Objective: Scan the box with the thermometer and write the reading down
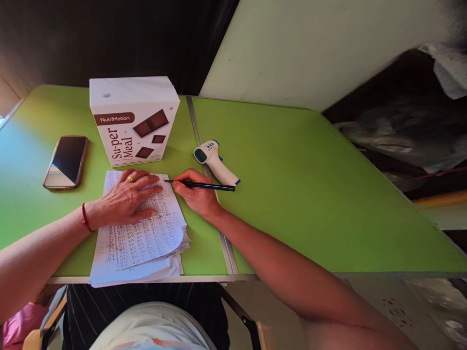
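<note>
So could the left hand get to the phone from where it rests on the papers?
Probably yes. The left hand lies flat on the papers, and the phone sits just beyond them on bare green table, with nothing between; the box stands off to the side.

A red thread bracelet [85, 217] is worn on the left wrist, a gold ring [130, 179] on one finger; both forearms are left bare.

Looks like a home room, makeshift desk setup. Green folding table [292, 184] w/ metal centre seam, against a plain pale wall [310, 43]; dark curtain [109, 34] behind. Household bits on top: meal-bar box [133, 121], phone [66, 161], IR thermometer [215, 161], handwritten sheets [142, 238].
</note>
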`<act>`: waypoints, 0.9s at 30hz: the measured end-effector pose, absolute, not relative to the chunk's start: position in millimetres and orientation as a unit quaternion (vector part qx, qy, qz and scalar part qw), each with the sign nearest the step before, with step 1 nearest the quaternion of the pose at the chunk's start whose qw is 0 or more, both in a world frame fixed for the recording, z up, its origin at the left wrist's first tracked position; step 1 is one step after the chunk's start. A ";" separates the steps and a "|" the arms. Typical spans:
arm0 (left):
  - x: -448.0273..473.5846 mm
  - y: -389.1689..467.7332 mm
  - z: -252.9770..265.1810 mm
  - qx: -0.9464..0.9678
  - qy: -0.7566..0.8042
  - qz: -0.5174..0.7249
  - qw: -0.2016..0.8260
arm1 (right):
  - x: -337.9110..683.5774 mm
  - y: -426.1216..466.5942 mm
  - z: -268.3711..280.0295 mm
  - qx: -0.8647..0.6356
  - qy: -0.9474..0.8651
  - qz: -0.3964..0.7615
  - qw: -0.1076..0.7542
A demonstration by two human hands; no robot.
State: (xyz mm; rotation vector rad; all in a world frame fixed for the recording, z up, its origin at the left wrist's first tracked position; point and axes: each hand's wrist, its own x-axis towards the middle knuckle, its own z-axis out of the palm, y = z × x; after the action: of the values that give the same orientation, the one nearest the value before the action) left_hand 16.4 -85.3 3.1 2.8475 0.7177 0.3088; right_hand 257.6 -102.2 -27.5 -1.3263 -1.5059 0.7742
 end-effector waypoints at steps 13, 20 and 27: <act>16.4 -85.1 1.7 0.961 0.241 0.098 0.089 | 259.2 -100.7 -32.1 -0.537 -0.636 0.312 0.459; 16.3 -84.9 2.6 0.963 0.240 0.095 0.081 | 260.8 -98.5 -35.2 -0.512 -0.653 0.294 0.474; 17.1 -84.8 2.3 0.963 0.241 0.090 0.078 | 260.4 -99.0 -34.2 -0.516 -0.651 0.291 0.475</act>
State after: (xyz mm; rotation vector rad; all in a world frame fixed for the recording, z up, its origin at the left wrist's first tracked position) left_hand 17.1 -84.8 2.3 2.8841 0.7229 0.2686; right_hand 260.4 -99.0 -34.2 -1.2602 -1.5911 0.7108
